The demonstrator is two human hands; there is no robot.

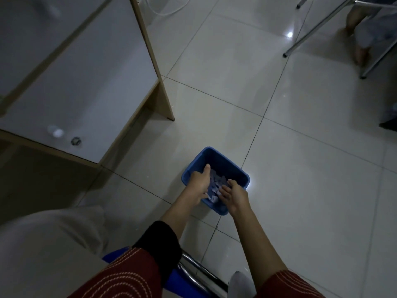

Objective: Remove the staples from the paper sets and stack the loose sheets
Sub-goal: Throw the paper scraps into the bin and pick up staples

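Nearest are red stitched sleeves [120, 274] and a blue chair seat [113, 253] with a chrome frame. Beyond them, both hands reach into a blue bin [225, 160] standing on the tiled floor [300, 168]. The bin holds a heap of paper scraps [217, 182]. The left hand [198, 183] has its thumb stretched out, but its fingers are hidden, so I cannot tell its grip. The right hand [233, 195] lies with fingers spread on the scraps. A white counter [81, 87] stands far left, and metal chair legs [318, 26] far right.
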